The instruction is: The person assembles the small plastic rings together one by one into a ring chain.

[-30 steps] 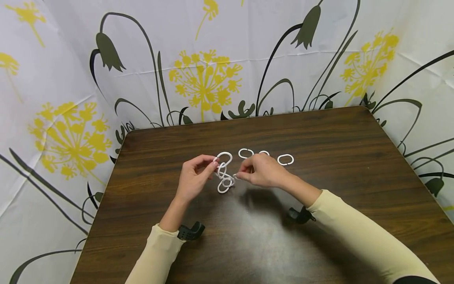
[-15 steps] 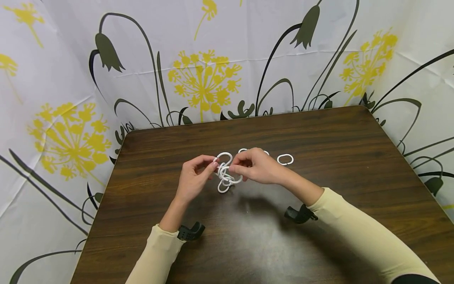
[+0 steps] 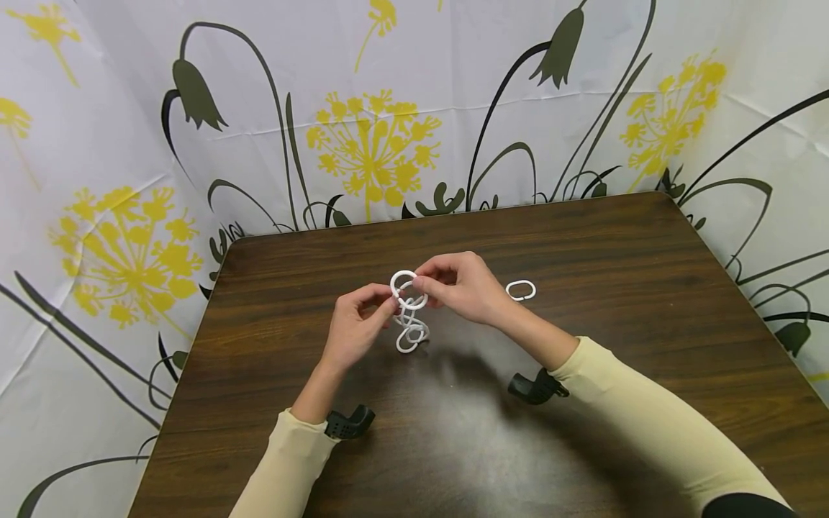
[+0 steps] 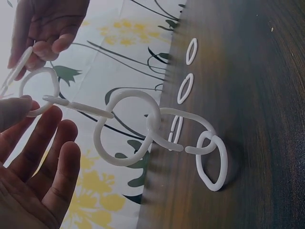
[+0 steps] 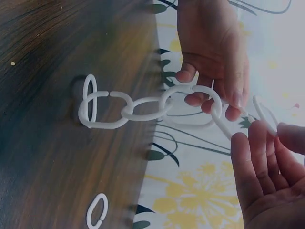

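My left hand [image 3: 358, 325] pinches the top link of a white plastic link chain [image 4: 133, 93] between thumb and fingers. Several joined links hang from it, and the lowest one touches or nearly touches the table. My right hand [image 3: 471, 289] pinches a separate white C-shaped link [image 3: 402, 273] and holds it up at the chain's top link. In the left wrist view this link [image 4: 20, 67] is close to the top link; whether it is hooked in cannot be told. Its gap is too small to make out.
Three loose white links lie in a row on the dark wood table [image 3: 583, 244]; a near one [image 4: 176, 133] and a far one [image 4: 191, 51] show in the left wrist view. Only one loose link [image 3: 521, 291] shows in the head view. A flower-print curtain [image 3: 259, 158] stands behind.
My right hand has risen and moved left and away with its link, from beside the lower chain to the top link. My left hand has stayed in place.
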Demonstrator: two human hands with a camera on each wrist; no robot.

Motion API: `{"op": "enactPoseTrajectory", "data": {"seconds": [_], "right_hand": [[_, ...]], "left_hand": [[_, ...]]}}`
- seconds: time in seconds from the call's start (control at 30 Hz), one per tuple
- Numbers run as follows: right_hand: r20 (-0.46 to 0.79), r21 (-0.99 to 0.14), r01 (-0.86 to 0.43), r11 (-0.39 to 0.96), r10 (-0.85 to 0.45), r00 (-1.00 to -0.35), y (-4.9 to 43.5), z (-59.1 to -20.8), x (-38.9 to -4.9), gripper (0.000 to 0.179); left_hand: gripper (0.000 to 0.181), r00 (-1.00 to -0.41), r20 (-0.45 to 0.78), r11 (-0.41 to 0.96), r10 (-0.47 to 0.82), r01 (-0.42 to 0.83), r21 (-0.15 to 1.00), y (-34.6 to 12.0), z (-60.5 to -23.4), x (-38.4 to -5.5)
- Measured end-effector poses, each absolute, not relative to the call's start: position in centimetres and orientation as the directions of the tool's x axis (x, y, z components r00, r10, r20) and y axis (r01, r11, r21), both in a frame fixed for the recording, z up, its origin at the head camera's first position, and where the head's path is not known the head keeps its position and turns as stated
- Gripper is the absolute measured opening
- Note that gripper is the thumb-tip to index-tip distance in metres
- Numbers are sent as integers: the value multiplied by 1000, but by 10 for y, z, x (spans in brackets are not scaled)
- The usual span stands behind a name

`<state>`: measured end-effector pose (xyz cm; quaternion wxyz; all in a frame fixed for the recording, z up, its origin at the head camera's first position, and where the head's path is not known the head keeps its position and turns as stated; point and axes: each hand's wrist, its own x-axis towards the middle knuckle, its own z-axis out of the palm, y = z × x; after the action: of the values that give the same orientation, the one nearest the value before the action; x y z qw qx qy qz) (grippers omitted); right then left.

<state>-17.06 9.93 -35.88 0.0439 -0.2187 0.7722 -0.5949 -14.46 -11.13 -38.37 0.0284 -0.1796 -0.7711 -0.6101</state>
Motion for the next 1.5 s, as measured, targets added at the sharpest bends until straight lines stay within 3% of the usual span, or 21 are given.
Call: {"op": "enactPoseTrajectory", "data": {"seconds": [0.43,1.07,1.5], "right_hand": [[145,-953,-214,212,-302,-942,96,-357,-173,12],[116,-919,-201,338,-254,-960,99,-358,-173,10],[91,-961,-146,236,-229,-969,101,-367,-176,10]], "left_hand": [[12,-934,261,188,245,309,932,-110,-383,-144],[13,-897,366,136,249,407,903,-111,-386,-145],[15,-922,309,173,233,352,920,-112,-385,-143]]}}
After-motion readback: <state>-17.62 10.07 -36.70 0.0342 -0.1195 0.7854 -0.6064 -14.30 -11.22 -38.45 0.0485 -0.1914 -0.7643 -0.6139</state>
